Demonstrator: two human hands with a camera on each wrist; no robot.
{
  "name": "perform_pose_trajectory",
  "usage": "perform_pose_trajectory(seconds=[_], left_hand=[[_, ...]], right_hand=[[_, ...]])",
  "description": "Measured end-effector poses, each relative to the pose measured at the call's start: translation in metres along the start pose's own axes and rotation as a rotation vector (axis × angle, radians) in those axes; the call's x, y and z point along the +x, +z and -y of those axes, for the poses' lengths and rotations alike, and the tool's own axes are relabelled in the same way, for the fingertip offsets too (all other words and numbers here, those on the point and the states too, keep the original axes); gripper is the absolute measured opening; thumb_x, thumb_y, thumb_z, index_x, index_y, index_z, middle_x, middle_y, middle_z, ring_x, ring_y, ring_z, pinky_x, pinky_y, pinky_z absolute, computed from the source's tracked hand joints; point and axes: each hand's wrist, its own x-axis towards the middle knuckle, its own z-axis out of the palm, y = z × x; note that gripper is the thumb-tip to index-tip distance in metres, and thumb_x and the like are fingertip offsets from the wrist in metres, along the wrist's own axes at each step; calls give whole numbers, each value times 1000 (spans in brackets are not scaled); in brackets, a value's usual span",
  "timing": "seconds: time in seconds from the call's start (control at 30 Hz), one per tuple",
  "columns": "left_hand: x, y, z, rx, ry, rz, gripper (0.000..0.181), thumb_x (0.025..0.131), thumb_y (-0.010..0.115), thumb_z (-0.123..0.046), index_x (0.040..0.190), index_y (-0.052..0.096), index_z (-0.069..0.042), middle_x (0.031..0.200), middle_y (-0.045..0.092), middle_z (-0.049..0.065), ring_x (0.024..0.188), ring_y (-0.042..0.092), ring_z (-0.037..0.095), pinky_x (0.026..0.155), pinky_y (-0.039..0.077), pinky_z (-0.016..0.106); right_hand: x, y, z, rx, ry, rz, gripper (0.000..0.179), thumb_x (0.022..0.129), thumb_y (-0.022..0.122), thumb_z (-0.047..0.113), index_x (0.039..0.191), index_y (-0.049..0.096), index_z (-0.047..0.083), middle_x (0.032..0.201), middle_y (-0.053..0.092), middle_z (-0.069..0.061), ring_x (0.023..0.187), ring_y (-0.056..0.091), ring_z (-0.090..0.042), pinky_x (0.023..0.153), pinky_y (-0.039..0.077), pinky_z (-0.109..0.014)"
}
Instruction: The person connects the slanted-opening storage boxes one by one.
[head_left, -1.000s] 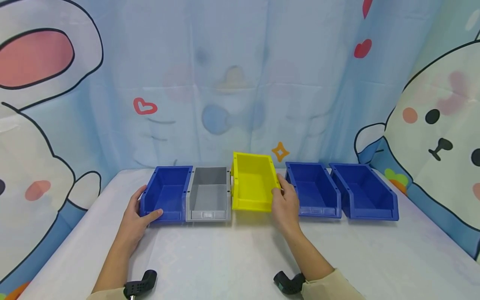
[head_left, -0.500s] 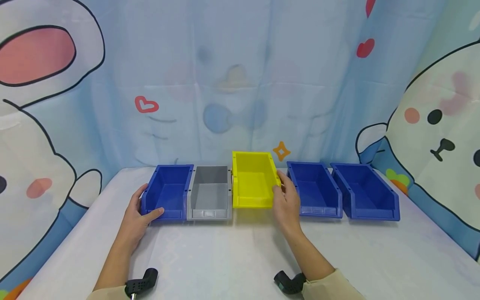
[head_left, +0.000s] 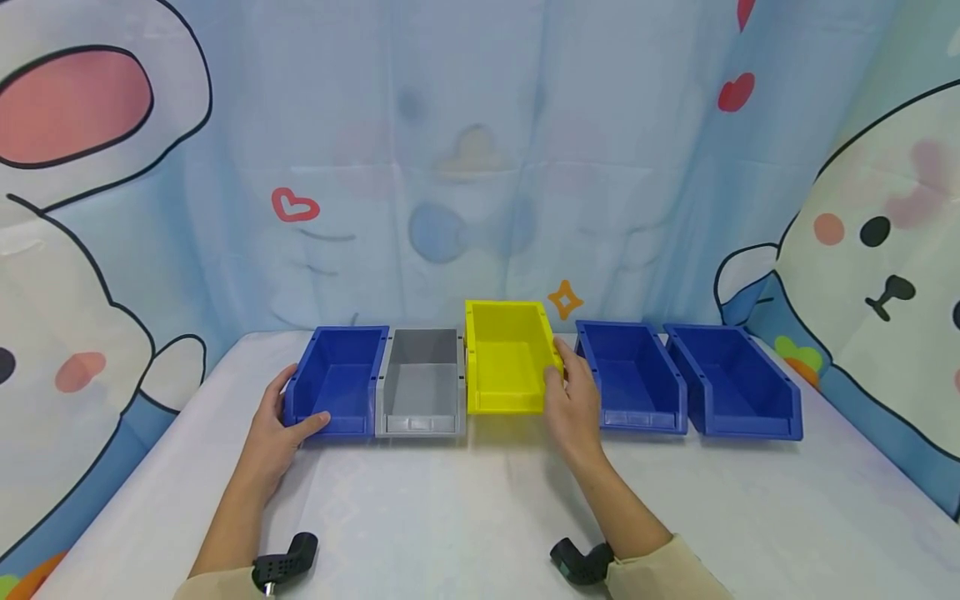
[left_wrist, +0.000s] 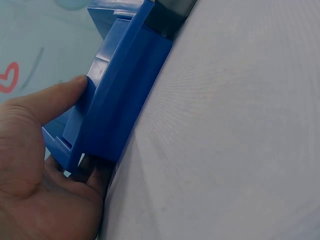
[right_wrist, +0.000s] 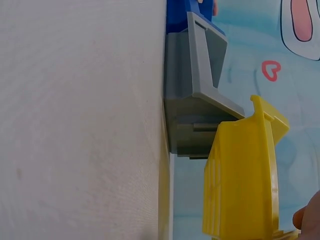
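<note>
My left hand (head_left: 279,425) grips the leftmost blue storage bin (head_left: 341,375), its thumb over the front lip and its fingers round the left side. A grey bin (head_left: 420,387) stands against that blue bin's right side. My right hand (head_left: 573,408) holds a yellow bin (head_left: 506,358) by its right wall, thumb near the front corner. The yellow bin (right_wrist: 245,175) is raised off the table in the right wrist view, close against the side of the grey bin (right_wrist: 192,107). In the left wrist view the thumb presses on the blue bin (left_wrist: 117,95).
Two more blue bins, an inner one (head_left: 633,379) and an outer one (head_left: 738,383), stand to the right of my right hand. A white cloth covers the table (head_left: 442,517). Behind hangs a light blue curtain (head_left: 480,167) with cartoon prints.
The yellow bin has levelled from a slight tilt and come a little closer to the grey bin, with my right hand on it. My left hand keeps its grip. The head view has shifted slightly.
</note>
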Motion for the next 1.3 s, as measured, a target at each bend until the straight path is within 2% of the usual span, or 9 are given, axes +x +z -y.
perform_pose_trajectory(seconds=[0.3,0.5,0.67,0.83,0.93,1.07,1.3], left_hand=[[0,0,-1,-1,19,3,99,97,72,-14,168,5,-29,175,6,16,161,7,40,129,15,59],[1,-1,-2,25,18,5,100,96,72,-16,168,4,-31,175,5,16,161,7,40,129,14,60],[1,-1,-1,29,18,4,100,96,72,-16,168,4,-31,175,5,16,161,6,40,129,14,60],[1,-1,-1,27,18,2,100,97,72,-15,168,4,-31,175,5,16,161,6,40,129,14,61],[0,-1,-1,23,21,3,99,97,72,-15,168,5,-30,175,5,16,161,6,40,129,14,61],[0,-1,-1,22,19,3,99,97,72,-15,168,5,-30,175,5,16,161,6,40,129,15,61],[0,-1,0,34,16,8,99,97,71,-15,168,4,-31,175,5,17,161,7,41,129,14,61]], right_hand=[[-1,-1,2,-10,-49,-10,54,107,38,19,160,39,10,153,48,-13,128,48,-31,109,42,-49],[1,-1,1,-43,-47,-12,54,107,38,20,160,38,8,152,49,-17,125,50,-33,109,42,-51],[1,-1,3,-65,-38,-2,54,108,41,20,160,37,9,155,46,-18,132,48,-35,115,40,-55],[0,0,4,-90,-71,-13,56,106,46,21,160,38,8,158,41,-18,142,43,-38,121,34,-58],[-1,1,4,-98,-132,-42,56,103,50,19,158,41,8,157,41,-18,144,40,-39,121,32,-60],[-4,4,4,-145,-268,-80,56,101,55,17,155,45,8,157,41,-18,145,37,-41,120,31,-62],[-10,10,9,-239,-517,-96,58,96,62,13,152,49,7,157,44,-19,146,38,-41,118,36,-64]])
